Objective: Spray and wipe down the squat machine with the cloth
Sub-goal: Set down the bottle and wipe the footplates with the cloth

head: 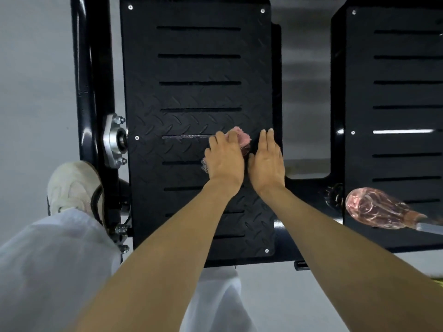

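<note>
— Where is the cloth (241, 137)?
— On the plate (196, 68), in the middle of its right half, bunched under the person's left hand (224, 158). Pink folds show past the fingertips, and a bit more shows by the heel of the hand.
— How does that hand lie?
— Palm down, with the fingers curled over the cloth, pressing it to the tread.
— And the right hand (266, 160)?
— Just right of the cloth, near the plate's right edge. It lies flat on the plate with its fingers straight and close together, holding nothing.
— The bottle (374, 208)?
— Right of the plate, on its side on the second plate (395, 92). It is pinkish and blurred.
— And left of the plate?
— The black frame (88, 68) with a silver bearing (115, 140), and a pale shoe (72, 185) beside it.
</note>
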